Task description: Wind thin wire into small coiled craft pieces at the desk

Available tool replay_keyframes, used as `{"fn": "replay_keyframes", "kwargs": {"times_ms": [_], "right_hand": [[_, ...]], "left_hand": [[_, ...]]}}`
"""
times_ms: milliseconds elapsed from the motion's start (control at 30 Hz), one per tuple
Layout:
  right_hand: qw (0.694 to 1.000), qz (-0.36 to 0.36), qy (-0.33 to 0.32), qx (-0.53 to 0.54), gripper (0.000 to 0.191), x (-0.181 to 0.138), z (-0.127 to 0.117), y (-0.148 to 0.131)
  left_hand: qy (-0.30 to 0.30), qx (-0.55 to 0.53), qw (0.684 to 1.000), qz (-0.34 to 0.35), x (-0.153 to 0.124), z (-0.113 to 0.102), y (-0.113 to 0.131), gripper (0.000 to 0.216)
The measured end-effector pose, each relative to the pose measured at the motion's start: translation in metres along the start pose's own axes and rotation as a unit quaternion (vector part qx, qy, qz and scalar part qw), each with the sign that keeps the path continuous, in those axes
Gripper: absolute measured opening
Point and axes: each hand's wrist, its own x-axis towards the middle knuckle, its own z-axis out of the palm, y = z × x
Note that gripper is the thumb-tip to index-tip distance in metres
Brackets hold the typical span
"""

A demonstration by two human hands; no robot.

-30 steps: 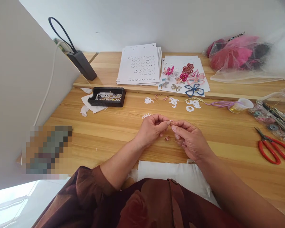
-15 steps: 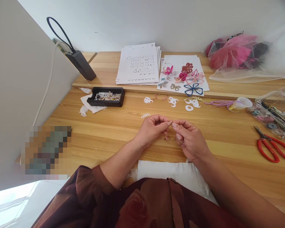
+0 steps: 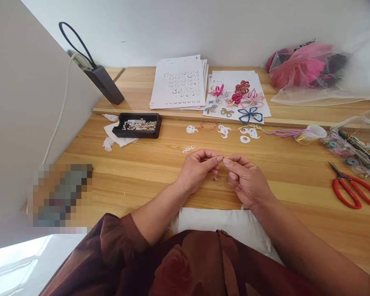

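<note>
My left hand [image 3: 199, 168] and my right hand [image 3: 246, 181] meet over the middle of the wooden table [image 3: 135, 172]. Their thumbs and forefingers pinch a tiny copper wire curl [image 3: 222, 158], mostly hidden by the fingertips. Just below the hands, a small copper coil [image 3: 215, 178] lies on the wood. Small white paper cutouts [image 3: 188, 149] lie a little beyond my left hand. Further up, more cutouts [image 3: 223, 131] and a white paper ring [image 3: 245, 139] are scattered on the table.
A black tray of beads [image 3: 137, 125] sits on white cloth at the left. Sheets of paper with wire flowers [image 3: 237, 96] lie on a raised board. Red-handled scissors [image 3: 348, 191] and a clear plastic box [image 3: 354, 148] are at the right. A white cushion [image 3: 218, 224] is against my body.
My fingertips have drawn closer, and the copper curl between them is now less visible. The hands otherwise stay in place, and the whole view has shifted slightly.
</note>
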Motion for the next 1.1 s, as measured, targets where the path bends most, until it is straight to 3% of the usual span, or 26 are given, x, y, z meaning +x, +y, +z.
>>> {"fn": "replay_keyframes", "kwargs": {"times_ms": [567,800,967,1100], "right_hand": [[1.0,0.005,-0.03,-0.007,0.035,0.0018,-0.003,0.0022],[0.998,-0.038,-0.045,-0.023,0.029,0.0021,-0.0008,0.0073],[0.973,-0.156,-0.029,-0.167,0.021,-0.0004,0.0011,0.0092],[0.905,-0.291,-0.007,-0.309,0.008,-0.0027,-0.0015,0.0065]], "left_hand": [[0.024,0.001,1.0,0.008,-0.0015,0.0038,0.0003,0.036],[0.052,0.023,0.998,0.032,0.0022,0.0011,0.004,0.034],[0.058,0.043,0.996,0.052,0.003,0.0005,0.0042,0.03],[0.052,0.087,0.993,0.066,0.0049,-0.0025,0.0058,0.021]]}}
